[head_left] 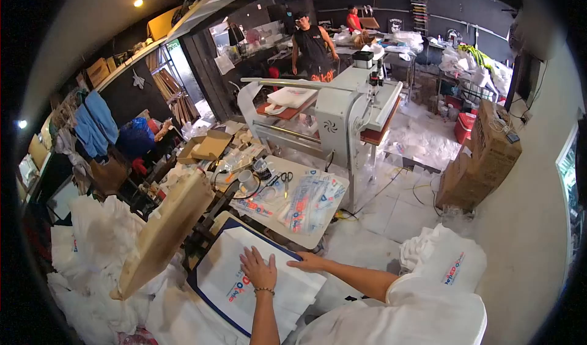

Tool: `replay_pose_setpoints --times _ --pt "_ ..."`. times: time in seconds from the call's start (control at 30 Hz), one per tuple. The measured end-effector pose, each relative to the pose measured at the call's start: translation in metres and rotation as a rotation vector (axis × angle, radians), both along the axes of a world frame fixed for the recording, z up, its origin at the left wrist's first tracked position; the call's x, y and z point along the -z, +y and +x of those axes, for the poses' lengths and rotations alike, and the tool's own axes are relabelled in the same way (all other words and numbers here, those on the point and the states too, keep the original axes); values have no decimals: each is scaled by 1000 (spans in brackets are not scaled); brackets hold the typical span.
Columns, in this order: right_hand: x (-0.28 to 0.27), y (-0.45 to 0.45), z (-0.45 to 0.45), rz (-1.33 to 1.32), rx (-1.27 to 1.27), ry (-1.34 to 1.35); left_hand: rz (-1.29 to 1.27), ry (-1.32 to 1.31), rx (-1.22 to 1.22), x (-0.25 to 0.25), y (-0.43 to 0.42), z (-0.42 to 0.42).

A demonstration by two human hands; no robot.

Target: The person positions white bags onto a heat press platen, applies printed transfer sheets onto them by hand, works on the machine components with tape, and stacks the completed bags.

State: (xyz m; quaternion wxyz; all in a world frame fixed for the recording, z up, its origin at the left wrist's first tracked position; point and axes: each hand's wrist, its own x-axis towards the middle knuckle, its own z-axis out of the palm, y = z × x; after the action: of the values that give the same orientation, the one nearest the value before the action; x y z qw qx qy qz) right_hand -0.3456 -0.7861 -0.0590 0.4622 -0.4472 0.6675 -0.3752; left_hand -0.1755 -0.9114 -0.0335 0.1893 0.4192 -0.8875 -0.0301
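A white printed shirt (214, 265) lies spread over the dark-blue-edged platen (195, 284) of a heat press. My left hand (258, 268) rests flat on the shirt with fingers spread, partly covering its blue and red lettering. At the upper right edge of the same shirt, my right hand (309, 261) has its fingers stretched out on the fabric; whether they also pinch it is hard to make out. Tilted up left of the platen is the press's brownish upper plate (165, 232).
White shirts (92, 241) heap at the left, and more (452, 265) pile at my right. Beyond the press, a small table (333, 223) carries printed transfer sheets, scissors (286, 183) and tape. A large white machine (336, 122), stacked cartons (483, 155) and two people stand farther back.
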Motion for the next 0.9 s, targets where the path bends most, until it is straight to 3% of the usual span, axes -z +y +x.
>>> replay_pose_setpoints --times 0.03,0.13,0.27,0.33,0.37,0.43,0.47,0.5,0.53,0.57,0.63,0.7,0.77,0.83,0.9 --pt "-1 7 -2 149 -25 -160 0 -92 -11 9 2 0" --pt "23 30 2 104 92 -23 58 -109 -18 -1 3 -6" --pt "19 49 8 115 55 -227 88 -28 -53 -18 15 -13" --pt "-11 65 10 13 147 -245 78 -73 -54 -10 15 -16" --pt "5 63 8 19 143 -246 74 -110 -53 -4 17 -19" --pt "44 41 -9 -356 327 118 67 -98 -43 2 13 -19" --pt "45 25 -22 -441 360 -28 61 -97 -35 6 12 -15" --pt "-7 32 -29 -389 427 34 63 -106 -47 9 12 -13" --pt "-95 50 -29 -448 423 -81 62 -108 -35 7 10 -16" --pt "-99 38 -36 -608 374 -308 66 -117 -26 7 9 -15" --pt "-227 81 -33 -654 217 -361 50 -119 -45 7 8 -17" --pt "-307 127 -30 -1120 -94 -213 51 -161 -68 12 7 -18" --pt "-357 155 -24 -1475 -445 -139 -82 -261 21 51 -12 -26" --pt "-383 172 -18 -1632 -730 -172 -221 -352 119 45 0 -37" --pt "-396 182 -5 -1659 -795 -178 20 -8 205 -14 67 -68"
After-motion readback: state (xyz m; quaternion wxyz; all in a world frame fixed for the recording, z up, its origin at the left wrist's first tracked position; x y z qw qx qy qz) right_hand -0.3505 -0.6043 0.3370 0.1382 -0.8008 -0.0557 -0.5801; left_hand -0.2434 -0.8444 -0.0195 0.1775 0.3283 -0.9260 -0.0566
